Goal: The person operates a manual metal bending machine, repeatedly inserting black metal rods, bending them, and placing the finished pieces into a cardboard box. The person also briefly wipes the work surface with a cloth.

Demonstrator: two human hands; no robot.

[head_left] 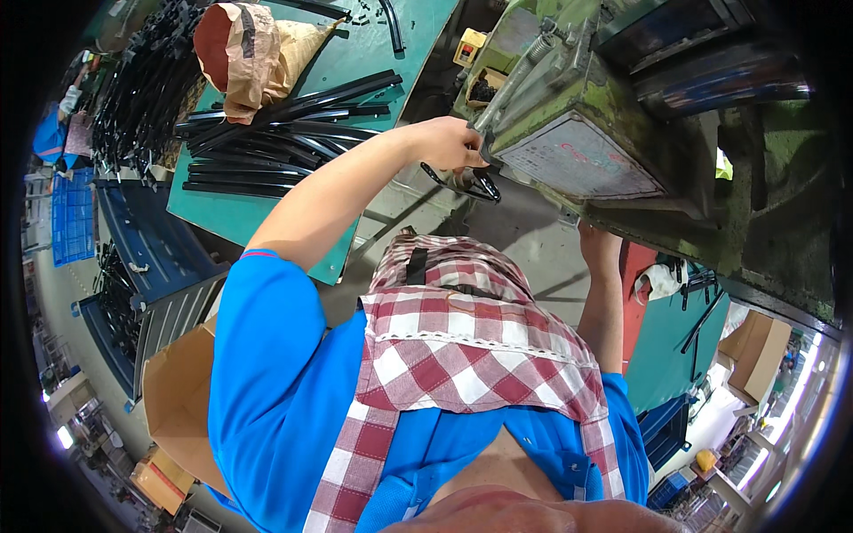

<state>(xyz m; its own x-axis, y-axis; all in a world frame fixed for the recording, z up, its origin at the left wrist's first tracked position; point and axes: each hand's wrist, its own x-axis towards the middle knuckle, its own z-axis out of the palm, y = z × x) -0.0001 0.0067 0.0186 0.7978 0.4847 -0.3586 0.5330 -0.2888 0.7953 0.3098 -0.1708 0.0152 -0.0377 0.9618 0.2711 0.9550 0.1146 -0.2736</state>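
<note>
My left hand [451, 142] is in front of the green machine [604, 151], with its fingers curled closed. Glossy black strip [485, 185] shows just under these fingers, and the hand seems to grip it; the fingers hide part of it. A metal rod [515, 80] of the machine slants up beside the hand. My right hand [600, 236] reaches up under the machine's lower edge on the right. Only its wrist end shows there, so its fingers and anything in them are hidden.
Several long black strips [293, 147] and a paper sack [253, 58] lie on the green table [204, 200] at left. Beyond is a dense black bundle [147, 84]. At right stands another green table [666, 333] with a white cloth [662, 280]. A cardboard box [178, 382] is at lower left.
</note>
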